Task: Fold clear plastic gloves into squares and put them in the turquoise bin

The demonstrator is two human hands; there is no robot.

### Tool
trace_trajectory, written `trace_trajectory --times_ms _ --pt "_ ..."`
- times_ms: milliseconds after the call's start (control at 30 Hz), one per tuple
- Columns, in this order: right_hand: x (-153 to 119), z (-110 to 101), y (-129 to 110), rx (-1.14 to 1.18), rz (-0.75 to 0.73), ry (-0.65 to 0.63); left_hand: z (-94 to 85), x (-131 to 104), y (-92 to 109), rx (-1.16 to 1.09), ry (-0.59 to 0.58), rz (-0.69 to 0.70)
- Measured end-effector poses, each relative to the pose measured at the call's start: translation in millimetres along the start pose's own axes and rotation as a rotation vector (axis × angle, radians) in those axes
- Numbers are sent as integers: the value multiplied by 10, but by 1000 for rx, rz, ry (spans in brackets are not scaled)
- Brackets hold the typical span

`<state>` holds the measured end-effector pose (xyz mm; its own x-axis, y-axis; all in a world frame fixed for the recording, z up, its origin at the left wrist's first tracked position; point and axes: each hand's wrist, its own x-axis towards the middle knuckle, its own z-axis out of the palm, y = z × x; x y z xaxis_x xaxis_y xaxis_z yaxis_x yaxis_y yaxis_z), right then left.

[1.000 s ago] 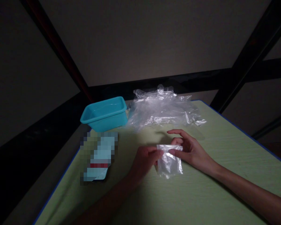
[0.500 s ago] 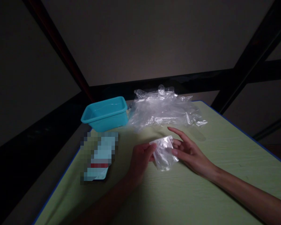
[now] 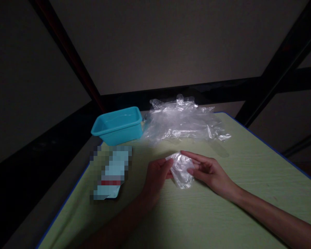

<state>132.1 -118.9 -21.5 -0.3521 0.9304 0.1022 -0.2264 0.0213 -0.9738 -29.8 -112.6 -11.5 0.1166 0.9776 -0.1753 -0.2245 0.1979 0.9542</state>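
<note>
A folded disposable plastic glove point(image 3: 181, 173), clear and crinkled, is held up between my two hands above the table. My left hand point(image 3: 157, 174) pinches its left edge, thumb in front and fingers behind. On the other side, my right hand point(image 3: 211, 172) grips the right edge with the thumb on the front and the index finger stretched along the top corner. Beyond my hands lies a loose pile of clear plastic gloves point(image 3: 184, 121), rounded fingertips sticking out at its back edge.
A turquoise plastic basin point(image 3: 121, 135) stands at the back left, beside the pile. Nearer on the left lies a flat, pixelated pale-blue object point(image 3: 115, 173). The light-green table point(image 3: 248, 166) has a blue edge, and a wall panel point(image 3: 171, 45) rises behind it.
My right index finger has come down onto the top edge of the folded glove, and the right thumb has shifted slightly left. The folded glove's top corner has bent over. My left hand keeps its pinch.
</note>
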Motion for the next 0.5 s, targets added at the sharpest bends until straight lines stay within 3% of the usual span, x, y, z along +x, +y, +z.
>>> trace_trajectory --times_ms 333,500 --pt "5 -70 1 -24 15 -7 -41 11 -3 4 12 -15" --pt "5 -75 -78 -137 43 53 -59 23 -3 29 22 -18"
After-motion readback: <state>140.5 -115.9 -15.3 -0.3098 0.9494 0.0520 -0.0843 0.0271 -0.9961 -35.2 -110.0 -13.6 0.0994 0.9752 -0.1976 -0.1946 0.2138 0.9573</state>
